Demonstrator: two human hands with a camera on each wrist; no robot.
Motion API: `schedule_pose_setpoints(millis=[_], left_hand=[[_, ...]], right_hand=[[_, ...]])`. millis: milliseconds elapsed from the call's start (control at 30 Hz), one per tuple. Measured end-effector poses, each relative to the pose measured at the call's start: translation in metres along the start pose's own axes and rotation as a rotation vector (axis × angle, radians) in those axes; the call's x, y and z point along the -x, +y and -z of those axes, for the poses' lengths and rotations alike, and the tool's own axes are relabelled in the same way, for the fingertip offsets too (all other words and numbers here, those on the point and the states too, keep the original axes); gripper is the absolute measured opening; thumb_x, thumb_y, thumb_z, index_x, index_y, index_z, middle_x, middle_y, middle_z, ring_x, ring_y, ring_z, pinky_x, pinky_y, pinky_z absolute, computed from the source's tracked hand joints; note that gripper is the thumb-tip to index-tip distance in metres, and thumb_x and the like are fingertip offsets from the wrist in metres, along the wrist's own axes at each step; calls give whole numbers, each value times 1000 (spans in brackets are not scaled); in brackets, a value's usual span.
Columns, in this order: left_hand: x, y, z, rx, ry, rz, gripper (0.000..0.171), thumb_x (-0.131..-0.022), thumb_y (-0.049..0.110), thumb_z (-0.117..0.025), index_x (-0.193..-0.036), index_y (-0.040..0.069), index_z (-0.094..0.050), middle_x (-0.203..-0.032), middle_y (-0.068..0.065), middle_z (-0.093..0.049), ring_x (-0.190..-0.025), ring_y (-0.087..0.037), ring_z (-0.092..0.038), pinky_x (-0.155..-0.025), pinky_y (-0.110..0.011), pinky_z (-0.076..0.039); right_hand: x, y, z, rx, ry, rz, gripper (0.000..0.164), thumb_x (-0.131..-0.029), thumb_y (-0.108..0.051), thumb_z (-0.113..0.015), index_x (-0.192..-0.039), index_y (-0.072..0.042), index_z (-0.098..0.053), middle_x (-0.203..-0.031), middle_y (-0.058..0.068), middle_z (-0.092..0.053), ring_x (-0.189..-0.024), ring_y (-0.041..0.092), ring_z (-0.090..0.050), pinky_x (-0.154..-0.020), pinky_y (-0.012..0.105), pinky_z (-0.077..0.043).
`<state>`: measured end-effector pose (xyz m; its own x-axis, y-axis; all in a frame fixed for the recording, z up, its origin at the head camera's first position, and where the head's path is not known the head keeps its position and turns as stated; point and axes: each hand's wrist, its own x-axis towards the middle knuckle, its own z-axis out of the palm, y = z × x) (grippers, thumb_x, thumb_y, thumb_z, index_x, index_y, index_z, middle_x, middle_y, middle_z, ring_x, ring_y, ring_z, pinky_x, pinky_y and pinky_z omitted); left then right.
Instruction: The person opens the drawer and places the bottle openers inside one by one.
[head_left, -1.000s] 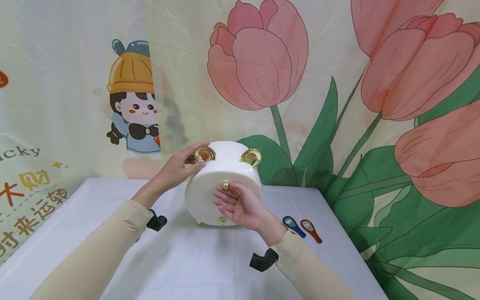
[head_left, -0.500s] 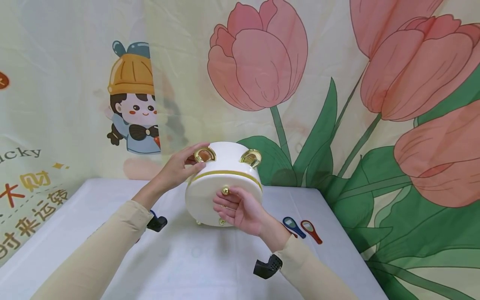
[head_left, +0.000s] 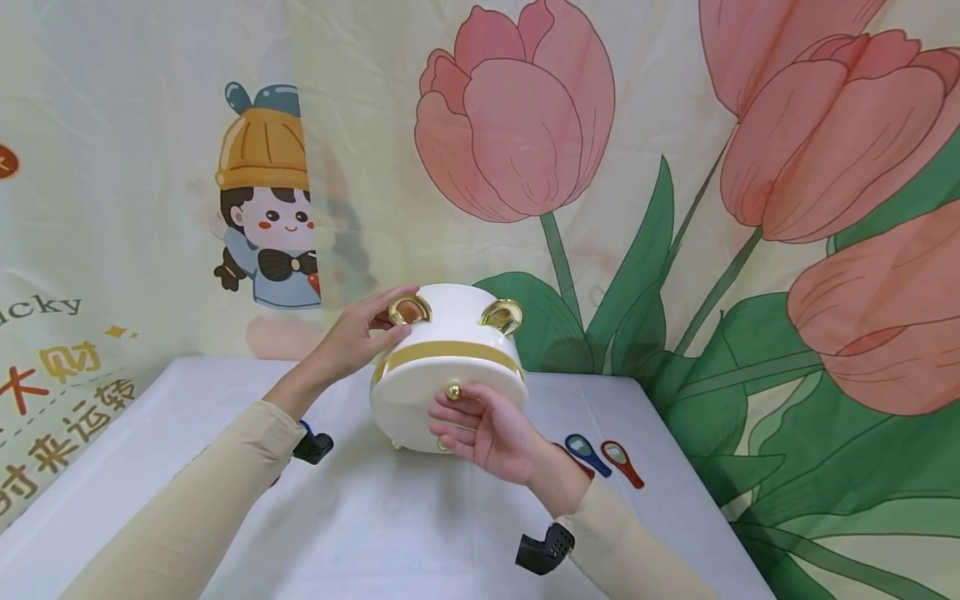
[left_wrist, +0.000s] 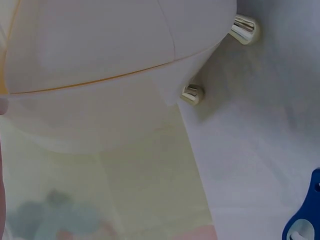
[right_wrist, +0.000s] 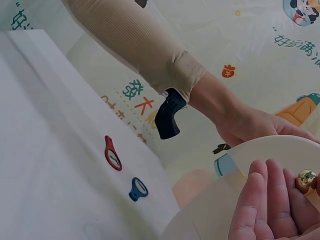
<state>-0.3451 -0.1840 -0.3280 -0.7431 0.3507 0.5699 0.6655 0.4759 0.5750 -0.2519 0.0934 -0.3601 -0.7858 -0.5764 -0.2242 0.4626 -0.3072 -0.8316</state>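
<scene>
A white round box (head_left: 468, 317) with two gold ear-like pieces stands upright on the table. Its round front panel (head_left: 408, 400) leans outward at the top, and a gold band shows in the gap behind it. My left hand (head_left: 352, 337) grips the box's upper left side, thumb and fingers around the left gold ear (head_left: 410, 309). At the front, my right hand (head_left: 487, 429) pinches the small gold knob (head_left: 453, 391) between thumb and index finger. In the right wrist view, the knob (right_wrist: 306, 179) sits at the fingertips. Small gold feet (left_wrist: 192, 94) show under the box in the left wrist view.
Right of the box lie a blue paddle-shaped piece (head_left: 588, 454) and a red one (head_left: 622, 463), each with an oval window. Another red piece is partly hidden by the right wrist. Another blue piece (left_wrist: 302, 220) lies on the left. A printed curtain (head_left: 360, 167) hangs behind the table.
The front panel has tipped outward at the top and the gold band has come into sight. My right hand has moved down and toward me with the knob; the left has stayed still.
</scene>
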Motion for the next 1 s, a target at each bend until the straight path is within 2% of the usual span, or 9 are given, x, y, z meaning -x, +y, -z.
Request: schedule_pose_setpoints(millis=[100,367,500,733,1000], left_hand=[[0,0,0,0,5,-4,62,-103,17,-73,-160,22,-50,-148,-5,-62,-106,-21,-65,-95,-26,-55],[0,0,-1,15,7,-19,61,-102,15,-73,-159,18,-51,-145,-9,-63,-105,-24,-66,-98,-46,-58],[0,0,-1,21,3,-27,61,-103,15,-72,-159,18,-50,-146,-10,-63,-107,-24,-66,-99,-47,-58],[0,-2,-2,8,11,-31,60,-104,16,-71,-160,17,-50,-148,-9,-62,-108,-23,-67,-100,-41,-58],[0,-1,-1,28,7,-31,61,-103,15,-72,-159,18,-50,-147,-10,-62,-108,-24,-67,-100,-48,-57]], right_hand=[[2,1,-1,3,-12,0,36,-108,-40,-56,-116,-11,-76,-112,5,-80,-102,17,-78,-93,28,-60],[7,5,-3,8,-27,-5,38,-108,-40,-55,-118,-10,-76,-113,6,-80,-101,17,-78,-92,28,-60],[10,7,-3,4,-20,-8,39,-108,-41,-56,-119,-9,-75,-113,6,-80,-101,18,-78,-94,28,-60],[14,10,-5,13,-12,-8,40,-108,-42,-57,-120,-9,-75,-113,6,-80,-102,18,-78,-94,28,-60],[22,14,-7,21,-32,-4,37,-108,-40,-55,-118,-10,-75,-112,5,-80,-102,17,-78,-93,27,-60]])
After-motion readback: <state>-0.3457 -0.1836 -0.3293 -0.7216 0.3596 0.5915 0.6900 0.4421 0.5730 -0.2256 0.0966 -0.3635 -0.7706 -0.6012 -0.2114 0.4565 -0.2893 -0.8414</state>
